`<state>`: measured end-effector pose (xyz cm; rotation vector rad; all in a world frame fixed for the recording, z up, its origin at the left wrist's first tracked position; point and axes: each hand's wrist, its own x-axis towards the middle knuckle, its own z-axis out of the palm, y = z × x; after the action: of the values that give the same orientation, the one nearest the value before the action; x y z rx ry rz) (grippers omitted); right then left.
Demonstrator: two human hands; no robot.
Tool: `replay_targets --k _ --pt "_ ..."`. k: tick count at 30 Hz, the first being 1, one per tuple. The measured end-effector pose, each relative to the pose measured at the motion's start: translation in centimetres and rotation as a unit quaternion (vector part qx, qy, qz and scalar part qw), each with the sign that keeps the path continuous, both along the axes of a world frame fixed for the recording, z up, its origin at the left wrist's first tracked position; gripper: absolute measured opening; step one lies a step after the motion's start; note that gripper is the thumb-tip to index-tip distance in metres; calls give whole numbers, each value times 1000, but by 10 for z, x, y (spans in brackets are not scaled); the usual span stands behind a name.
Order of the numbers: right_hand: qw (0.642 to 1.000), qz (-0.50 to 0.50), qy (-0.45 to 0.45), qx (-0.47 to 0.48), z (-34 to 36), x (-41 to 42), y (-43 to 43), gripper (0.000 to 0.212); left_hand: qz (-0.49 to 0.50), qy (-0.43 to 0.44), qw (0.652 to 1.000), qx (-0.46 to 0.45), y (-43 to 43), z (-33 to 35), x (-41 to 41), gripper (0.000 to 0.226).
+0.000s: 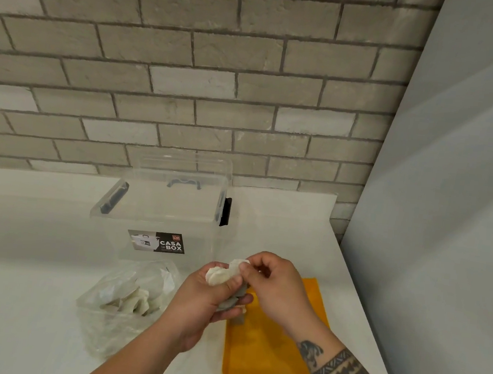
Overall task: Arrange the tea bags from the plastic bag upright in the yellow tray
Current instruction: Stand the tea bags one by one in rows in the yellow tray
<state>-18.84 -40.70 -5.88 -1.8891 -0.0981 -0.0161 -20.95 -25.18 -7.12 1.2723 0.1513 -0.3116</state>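
A: Where are the tea bags (223, 274)?
B: The left hand (205, 305) grips a bunch over the tray (265, 361); the right hand (274, 285) pinches the top one. More lie in the plastic bag (120, 311), left of the tray.
A: How will they handle?
B: Light, soft, probably easy to tear. Pinch each by its top edge. A clear box (169, 208) stands beyond.

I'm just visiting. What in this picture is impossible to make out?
All in the head view:
- How many tea bags the left hand grips: its fingers and the right hand cover them.
- The far end of the yellow tray: hidden under both hands.
- The number of bags in the plastic bag: the crinkled film blurs them.
- The small print on the clear box label: too small.
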Motion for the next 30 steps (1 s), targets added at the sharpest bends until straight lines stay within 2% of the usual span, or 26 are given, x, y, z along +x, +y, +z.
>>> replay_targets --k 3,7,9,15,20,24,27,30 --pt "998 -18 -11 -55 -6 6 -6 14 4 -12 999 41 4 -5 2 20" --pt "999 17 0 -28 -9 7 -9 3 22 -18 999 43 5 -9 4 17" --pt "999 27 4 -41 -12 6 -9 5 25 -10 999 32 5 -9 6 15" --pt "999 -36 -21 -13 -14 15 -15 8 75 -9 996 56 9 -18 12 5" --pt "998 -45 -26 -23 -17 20 -25 9 117 0 985 127 10 -37 18 10" --pt "998 -44 -18 -35 -31 16 -25 11 95 12 966 239 7 -52 18 12" --pt "998 -29 31 -37 -54 15 -24 8 59 34 958 279 5 -64 17 19" --pt "993 -13 86 -80 -84 14 -20 12 45 45 955 291 3 -69 15 18"
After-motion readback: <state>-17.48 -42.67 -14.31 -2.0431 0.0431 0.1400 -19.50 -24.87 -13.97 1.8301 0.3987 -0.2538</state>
